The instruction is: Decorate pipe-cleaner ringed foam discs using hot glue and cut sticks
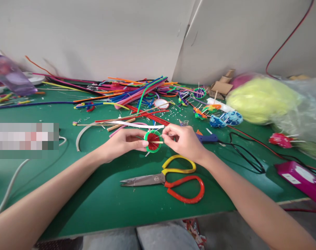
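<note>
My left hand (122, 141) is closed on a small pipe-cleaner umbrella (153, 137), gripping it by its left rim. The umbrella has a fuzzy green edge, a red inside with thin pale ribs, and a short wooden stick (158, 142) pointing out of its middle. Thumb and fingers of my right hand (186, 139) are pinched together at the umbrella's right side, close to the stick's end; what sits between them is too small to make out. Just below both hands lie scissors (158, 179) with one yellow and one red handle, their blades pointing left.
Behind my hands spreads a pile of coloured pipe cleaners (142, 91). A blue glue gun (208, 138) lies right of my right hand. Finished-looking blue umbrellas (227, 119), a yellow bag (262, 99) and a magenta power strip (298, 178) are on the right. A purple bottle (13, 74) stands left.
</note>
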Action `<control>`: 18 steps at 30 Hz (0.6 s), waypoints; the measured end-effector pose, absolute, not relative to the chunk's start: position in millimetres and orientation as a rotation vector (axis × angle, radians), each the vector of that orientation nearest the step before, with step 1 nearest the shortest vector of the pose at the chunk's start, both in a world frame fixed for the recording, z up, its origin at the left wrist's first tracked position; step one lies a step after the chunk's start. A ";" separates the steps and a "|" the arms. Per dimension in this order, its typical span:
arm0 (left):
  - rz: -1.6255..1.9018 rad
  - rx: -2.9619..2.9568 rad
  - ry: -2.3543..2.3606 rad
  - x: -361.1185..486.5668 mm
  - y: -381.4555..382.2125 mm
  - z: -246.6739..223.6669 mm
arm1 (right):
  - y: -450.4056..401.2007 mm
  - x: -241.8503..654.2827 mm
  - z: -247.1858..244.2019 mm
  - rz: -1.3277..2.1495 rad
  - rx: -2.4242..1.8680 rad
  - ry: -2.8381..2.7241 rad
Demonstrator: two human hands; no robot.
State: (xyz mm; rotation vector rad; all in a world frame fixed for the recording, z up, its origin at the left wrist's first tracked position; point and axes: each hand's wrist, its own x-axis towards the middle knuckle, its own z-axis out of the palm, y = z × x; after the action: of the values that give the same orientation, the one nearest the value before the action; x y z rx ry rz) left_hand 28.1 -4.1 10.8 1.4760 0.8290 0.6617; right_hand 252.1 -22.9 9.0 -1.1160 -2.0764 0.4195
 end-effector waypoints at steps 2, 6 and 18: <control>0.662 1.477 0.830 27.7 -4.6 11.1 | -23.0 251.9 8.7 0.421 -1.114 -2.076; 0.662 1.474 0.834 27.9 -4.9 10.9 | -23.0 251.5 8.8 0.425 -1.107 -2.081; 0.669 1.474 0.862 28.6 -3.4 9.4 | -22.7 252.1 8.0 0.398 -1.147 -2.059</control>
State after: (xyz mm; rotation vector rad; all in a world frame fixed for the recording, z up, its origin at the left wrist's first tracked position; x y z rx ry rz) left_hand 28.6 -3.4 9.4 1.4736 0.8625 0.6686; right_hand 252.1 -22.7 8.0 -1.1466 -2.0595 0.3983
